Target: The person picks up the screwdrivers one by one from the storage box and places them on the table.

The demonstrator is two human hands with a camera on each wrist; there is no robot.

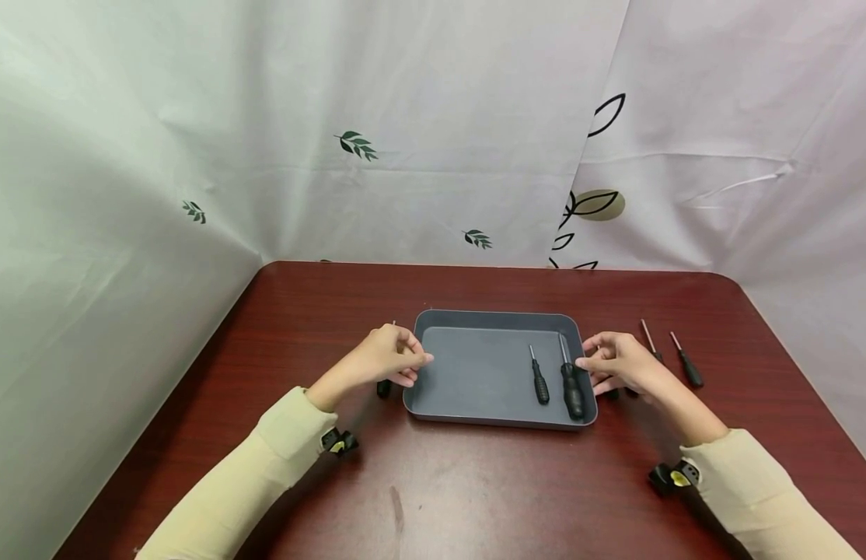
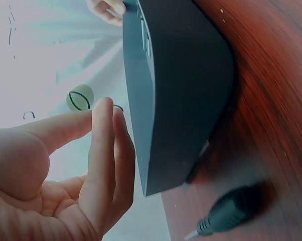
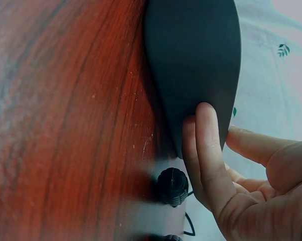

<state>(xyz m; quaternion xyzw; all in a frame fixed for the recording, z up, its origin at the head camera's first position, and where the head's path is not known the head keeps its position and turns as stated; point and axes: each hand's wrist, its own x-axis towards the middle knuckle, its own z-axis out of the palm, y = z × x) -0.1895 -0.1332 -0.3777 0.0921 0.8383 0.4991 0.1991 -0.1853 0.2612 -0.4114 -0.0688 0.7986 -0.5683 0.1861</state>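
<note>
At the centre of the table [image 1: 440, 494], the tray [image 1: 475, 369] lies flat, its long axis running from 9 to 3 o'clock. From the left hand [image 1: 391, 356], the tray lies toward 3 o'clock; from the right hand [image 1: 623, 364], toward 9 o'clock. Both hands are positioned at its short ends, about equally near.

Right hand: grasping the tray wall, thumb at the rim and fingers flat along the outer face. Left hand: released, fingers loosely bent, thumb tip near the fingertips, holding nothing; contact with the rim cannot be confirmed.

Tray finish: plain dark grey, smooth, rectangular, with rounded corners and low upright walls. Within its 3 o'clock end lie a small screwdriver [image 1: 540, 386] and a large screwdriver [image 1: 573, 395], side by side, shafts pointing just short of 12 o'clock.

Outside the tray, a black-handled screwdriver [image 2: 234, 208] lies beneath the left hand. Beyond the right hand, toward 3 o'clock, lies another screwdriver [image 1: 691, 370], shaft toward 11 o'clock; others nearby are partly hidden. Past the table's 12 o'clock edge hangs a leaf-print cloth [image 1: 433, 194].
</note>
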